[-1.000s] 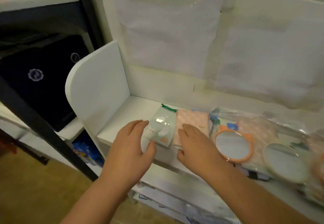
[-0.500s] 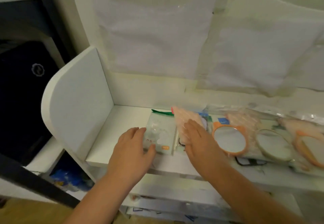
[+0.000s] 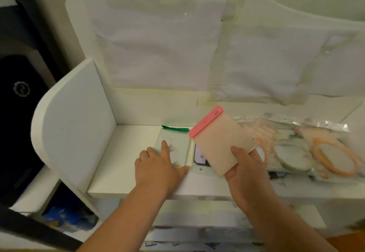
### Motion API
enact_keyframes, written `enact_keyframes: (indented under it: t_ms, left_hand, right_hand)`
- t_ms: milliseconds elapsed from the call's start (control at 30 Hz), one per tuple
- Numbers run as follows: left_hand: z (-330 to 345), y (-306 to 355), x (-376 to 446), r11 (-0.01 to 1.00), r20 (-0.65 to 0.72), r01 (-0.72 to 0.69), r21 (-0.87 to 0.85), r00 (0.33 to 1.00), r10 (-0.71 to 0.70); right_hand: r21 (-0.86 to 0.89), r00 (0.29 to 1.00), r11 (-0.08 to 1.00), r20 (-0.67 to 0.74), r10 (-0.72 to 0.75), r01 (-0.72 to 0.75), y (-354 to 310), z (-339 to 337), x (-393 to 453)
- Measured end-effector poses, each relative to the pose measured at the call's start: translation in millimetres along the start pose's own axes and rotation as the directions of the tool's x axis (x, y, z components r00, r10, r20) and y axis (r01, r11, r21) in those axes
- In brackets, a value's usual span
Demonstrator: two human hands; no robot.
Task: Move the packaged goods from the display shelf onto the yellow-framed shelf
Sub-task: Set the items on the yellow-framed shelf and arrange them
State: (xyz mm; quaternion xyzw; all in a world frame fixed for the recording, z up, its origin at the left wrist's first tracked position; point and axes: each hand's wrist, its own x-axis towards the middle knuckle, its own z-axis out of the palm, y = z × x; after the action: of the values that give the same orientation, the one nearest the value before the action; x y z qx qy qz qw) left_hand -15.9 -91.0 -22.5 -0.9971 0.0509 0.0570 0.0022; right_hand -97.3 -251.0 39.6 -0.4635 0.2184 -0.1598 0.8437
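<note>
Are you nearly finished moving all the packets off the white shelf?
Not nearly. Nothing looks moved yet; the yellow-framed shelf is out of view. The right hand holds the pink-topped packet lifted off the white shelf. The left hand presses on the green-topped packet. The bagged mirrors still wait there.

What my hands and the picture edges keep from view

My left hand (image 3: 158, 165) covers the near half of the pale green flat packet with the green top strip (image 3: 174, 139), its print too blurred to read; the tilted pink-topped peach pouch (image 3: 219, 143) in my right hand (image 3: 246, 170) hides most of the dark-framed packet (image 3: 198, 157) beneath, and the black bag with a round emblem (image 3: 17, 113) is cut off at the left edge.
</note>
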Motion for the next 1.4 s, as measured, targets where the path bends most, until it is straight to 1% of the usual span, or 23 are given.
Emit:
enact_keyframes:
  t_ms: [67, 133, 200, 233, 267, 333, 433, 500, 567, 600, 700, 800, 933, 1067, 1300, 1400]
  left_hand:
    - [-5.3, -2.4, 1.9, 1.000, 0.005, 0.005, -0.006, 1.000, -0.005]
    - [-12.0, -5.2, 5.8, 0.998, 0.013, 0.026, -0.066, 1.000, -0.025]
    - [-15.8, -10.4, 11.7, 0.979, 0.038, 0.058, -0.195, 0.998, -0.051]
    - [-17.5, -14.4, 15.0, 0.951, 0.057, 0.082, -0.298, 0.996, -0.068]
    - [-17.7, -19.5, 19.8, 0.907, 0.084, 0.115, -0.405, 0.993, -0.088]
    - [-18.6, -29.3, 29.1, 0.816, 0.141, 0.171, -0.552, 0.984, -0.111]
    - [-17.9, -38.8, 37.3, 0.677, 0.134, 0.163, -0.718, 0.986, -0.096]
    - [-15.3, -41.1, 38.0, 0.537, 0.136, 0.160, -0.828, 0.987, -0.083]
    - [-15.2, -41.6, 34.9, 0.365, 0.186, 0.200, -0.909, 0.980, -0.073]
    - [-16.6, -41.0, 32.1, 0.296, 0.201, 0.212, -0.931, 0.977, -0.067]
    - [-27.3, -32.7, 17.7, 0.151, 0.201, 0.207, -0.967, 0.978, -0.054]
    - [-45.9, -12.3, -4.0, 0.059, 0.185, 0.184, -0.981, 0.983, 0.008]
    - [-68.1, 29.9, -39.8, -0.016, 0.177, 0.180, -0.983, 0.977, 0.119]
    - [-79.7, 79.4, -77.0, -0.054, 0.157, 0.171, -0.984, 0.967, 0.198]
    - [-91.4, 182.1, -160.6, -0.142, 0.134, 0.175, -0.974, 0.956, 0.262]
    - [-95.9, 227.4, -198.4, -0.161, 0.129, 0.178, -0.971, 0.952, 0.277]
  right_hand:
    - [0.069, 0.999, 0.997, 0.018, 0.045, -0.046, 0.8, -4.9, -6.5]
    - [0.141, 0.995, 0.985, 0.018, 0.096, -0.097, 0.7, -7.7, -10.8]
    - [0.206, 0.990, 0.968, 0.012, 0.142, -0.142, -0.4, -10.1, -14.3]
    - [0.232, 0.987, 0.960, 0.014, 0.158, -0.157, -1.1, -11.6, -16.0]
    - [0.253, 0.985, 0.953, 0.016, 0.169, -0.168, -2.8, -13.3, -18.4]
    - [0.293, 0.983, 0.939, 0.021, 0.184, -0.182, -5.2, -19.0, -21.7]
    - [0.349, 0.977, 0.915, 0.012, 0.213, -0.204, -6.8, -27.8, -23.0]
    - [0.378, 0.973, 0.902, -0.015, 0.229, -0.207, -7.2, -33.8, -22.1]
    - [0.398, 0.970, 0.893, -0.028, 0.240, -0.209, -10.5, -39.4, -22.2]
    - [0.411, 0.970, 0.887, -0.028, 0.241, -0.209, -12.9, -42.6, -22.8]
    - [0.451, 0.971, 0.867, -0.002, 0.238, -0.211, -23.9, -54.1, -26.8]
    - [0.452, 0.975, 0.869, 0.010, 0.220, -0.201, -41.1, -66.6, -32.3]
    - [0.462, 0.989, 0.875, 0.022, 0.148, -0.142, -67.9, -96.4, -45.3]
    - [0.463, 0.998, 0.885, 0.016, 0.055, -0.056, -101.5, -137.3, -71.6]
    - [0.434, 0.996, 0.897, -0.042, -0.078, 0.088, -166.1, -228.6, -125.4]
    - [0.451, 0.995, 0.887, -0.042, -0.088, 0.097, -193.4, -268.9, -145.7]
